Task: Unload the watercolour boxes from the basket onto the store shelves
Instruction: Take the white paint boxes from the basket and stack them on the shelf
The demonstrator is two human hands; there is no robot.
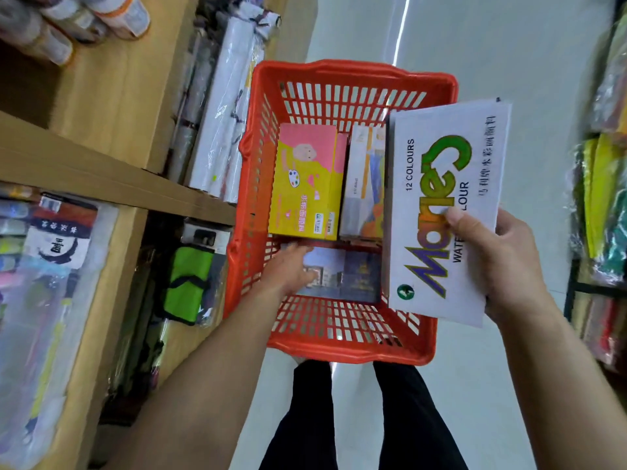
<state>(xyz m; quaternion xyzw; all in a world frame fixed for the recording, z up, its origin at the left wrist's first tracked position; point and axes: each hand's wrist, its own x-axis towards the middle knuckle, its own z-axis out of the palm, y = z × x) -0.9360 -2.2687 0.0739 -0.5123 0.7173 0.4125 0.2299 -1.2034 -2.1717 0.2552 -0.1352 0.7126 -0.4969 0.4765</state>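
Reaching into the red basket [339, 76], the left hand [288, 269] is laid, fingers loosely open, on a dark box [353, 276] lying flat along the near wall; the white Marie's box [441, 212] is gripped by the right hand [502, 259] above the right rim, shelves [101, 178] to the left.

Red slotted basket [339, 347]; pink-and-yellow box [305, 181]; white box [441, 212], green-purple lettering.

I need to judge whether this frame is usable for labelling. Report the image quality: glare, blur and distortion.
Head view: strong wide-angle distortion bends the wooden shelves at the left edge; a bright glare streak runs along the pale floor; the left hand reaching into the red plastic basket is slightly motion-blurred; the white Marie's watercolour box in the right hand is sharp enough to read.
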